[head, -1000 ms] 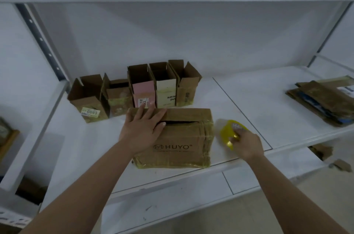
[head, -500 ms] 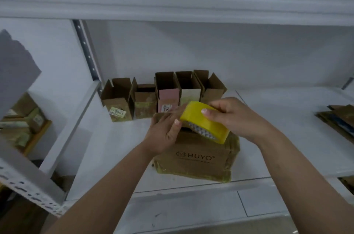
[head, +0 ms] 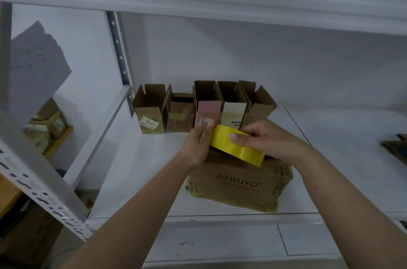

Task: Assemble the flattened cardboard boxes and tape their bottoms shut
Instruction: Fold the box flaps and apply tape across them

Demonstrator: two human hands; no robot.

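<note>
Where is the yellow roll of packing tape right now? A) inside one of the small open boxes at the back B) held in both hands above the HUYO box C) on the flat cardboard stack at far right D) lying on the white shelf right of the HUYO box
B: the yellow roll of packing tape is gripped by the right hand, with the left hand at its end, above the brown HUYO cardboard box.

The single head-worn camera looked forward and down, close over the white shelf (head: 141,171), with both forearms reaching in from below.
</note>
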